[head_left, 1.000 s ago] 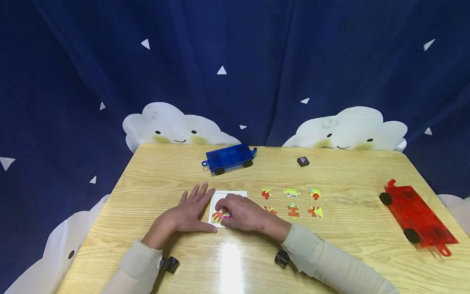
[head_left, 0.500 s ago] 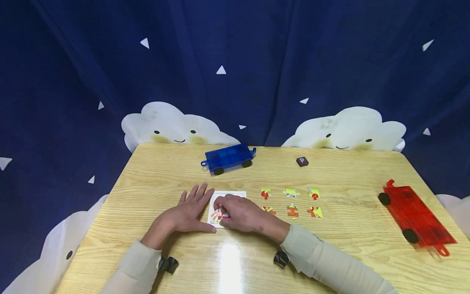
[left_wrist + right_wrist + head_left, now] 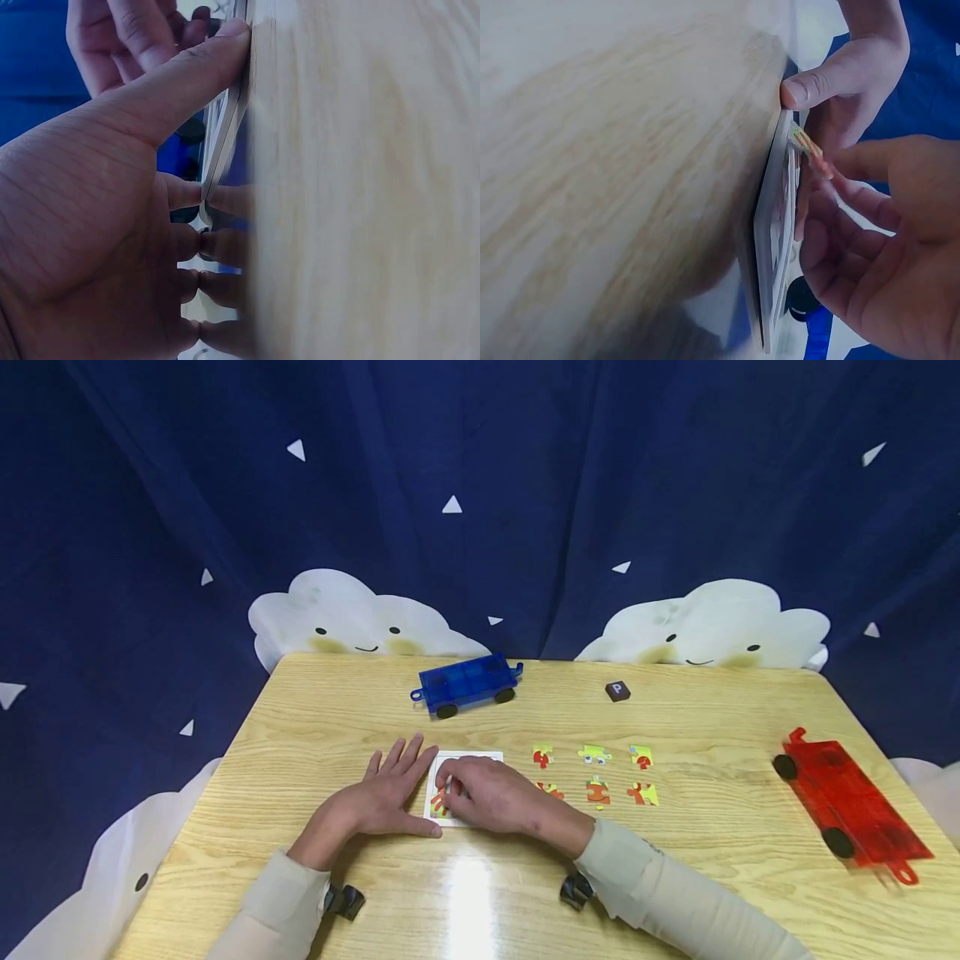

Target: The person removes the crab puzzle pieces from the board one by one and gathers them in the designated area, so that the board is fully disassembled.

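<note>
A white square puzzle tray (image 3: 480,753) lies on the table between the hands. My left hand (image 3: 378,799) rests spread on the table to its left, with thumb and index finger against the tray's edge. With thumb and fingertips, my right hand (image 3: 495,793) pinches a red and yellow-green puzzle piece (image 3: 810,150) over the tray's near left corner. The right wrist view shows that piece tilted, its lower end at the tray's surface. Most of the tray's inside is hidden under the right hand in the head view.
Right of the tray lie several loose puzzle pieces (image 3: 597,792) in two rows. A blue toy wagon (image 3: 468,683) stands behind the tray, a small black block (image 3: 618,691) at the back. A red toy wagon (image 3: 855,802) is near the right table edge.
My right thumb has shifted up and left, closer to the fingertips, and the pink patch beside it is now covered. The puzzle piece's tilt has changed over the corner. The left hand stays put.
</note>
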Demonstrator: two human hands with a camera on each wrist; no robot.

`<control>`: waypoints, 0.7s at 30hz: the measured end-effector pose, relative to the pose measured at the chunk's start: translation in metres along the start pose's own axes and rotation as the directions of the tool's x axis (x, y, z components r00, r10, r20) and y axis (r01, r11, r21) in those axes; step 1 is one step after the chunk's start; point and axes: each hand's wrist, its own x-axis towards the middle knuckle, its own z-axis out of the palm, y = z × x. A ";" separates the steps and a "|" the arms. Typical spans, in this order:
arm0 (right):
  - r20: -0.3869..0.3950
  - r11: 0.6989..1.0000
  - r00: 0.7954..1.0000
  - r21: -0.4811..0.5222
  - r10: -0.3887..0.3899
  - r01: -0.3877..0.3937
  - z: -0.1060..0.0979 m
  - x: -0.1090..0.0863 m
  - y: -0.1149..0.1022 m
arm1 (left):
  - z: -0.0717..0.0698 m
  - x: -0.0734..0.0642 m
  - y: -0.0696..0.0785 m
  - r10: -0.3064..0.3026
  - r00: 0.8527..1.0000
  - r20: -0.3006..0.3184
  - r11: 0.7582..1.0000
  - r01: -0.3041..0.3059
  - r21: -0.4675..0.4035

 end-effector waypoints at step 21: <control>-0.002 0.984 1.000 0.177 0.022 -0.021 -0.028 -0.024 0.016 | 0.000 0.000 0.000 -0.006 1.000 0.002 1.000 0.007 -0.016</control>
